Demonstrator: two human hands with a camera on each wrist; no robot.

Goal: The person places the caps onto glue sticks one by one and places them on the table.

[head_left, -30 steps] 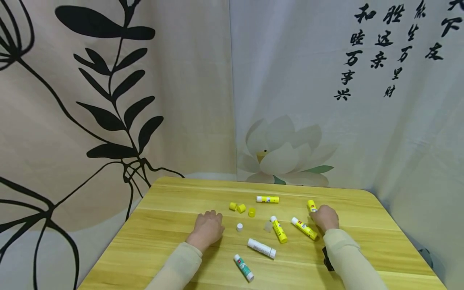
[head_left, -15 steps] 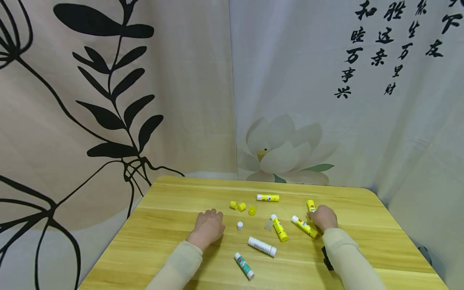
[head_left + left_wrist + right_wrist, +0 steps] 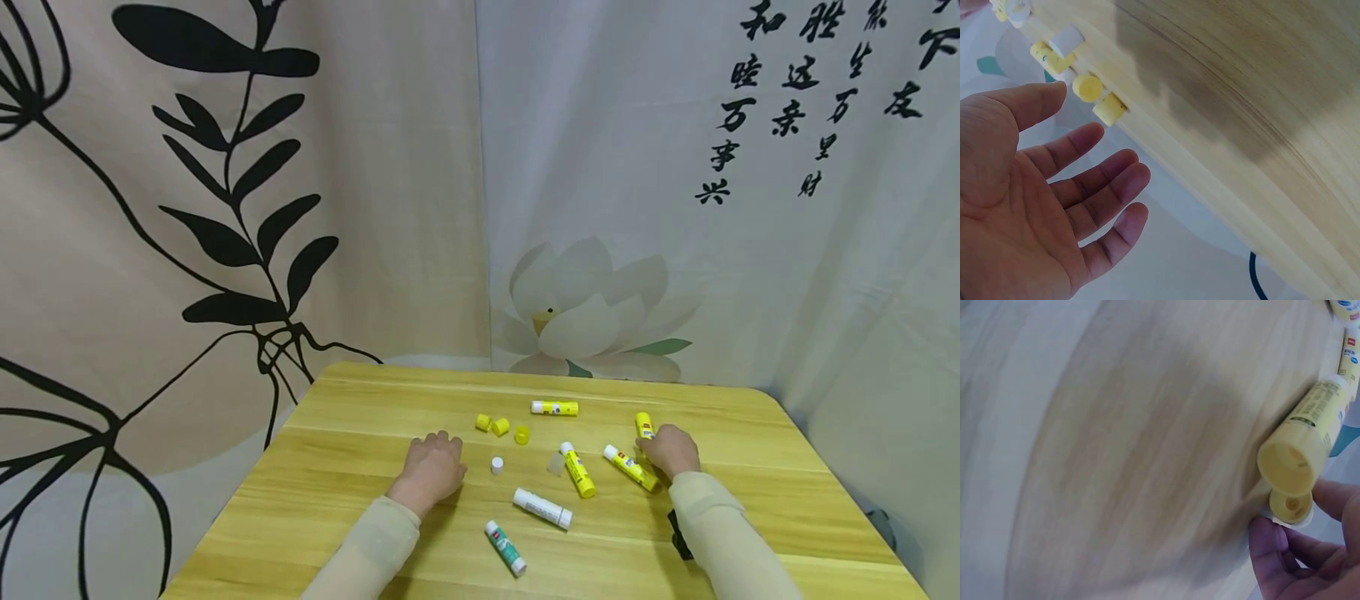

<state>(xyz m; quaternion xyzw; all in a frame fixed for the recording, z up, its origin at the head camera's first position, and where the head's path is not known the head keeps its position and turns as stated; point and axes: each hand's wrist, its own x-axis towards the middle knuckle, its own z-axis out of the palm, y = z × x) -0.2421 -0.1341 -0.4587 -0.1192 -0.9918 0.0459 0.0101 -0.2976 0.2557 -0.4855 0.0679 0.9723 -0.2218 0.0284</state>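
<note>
My right hand [image 3: 672, 452] pinches a yellow glue stick [image 3: 643, 425] at the right of the table. In the right wrist view, the thumb and fingers [image 3: 1263, 547] close about that stick's lower end. Right beside it lies another yellow glue stick [image 3: 628, 467] with a white top. Its hollow yellow end [image 3: 1294, 459] faces the right wrist camera. My left hand [image 3: 429, 473] hovers over the left of the table, holding nothing. Its fingers are spread and slightly bent in the left wrist view. Nearest to it is a small white cap [image 3: 497, 466].
Yellow caps [image 3: 500, 427] lie mid-table, with a translucent cap [image 3: 556, 463] nearby. Further yellow glue sticks rest at the back [image 3: 554, 408] and centre [image 3: 577, 470]. A white glue stick [image 3: 542, 509] and a green one [image 3: 505, 548] lie in front on the wooden table [image 3: 315, 517].
</note>
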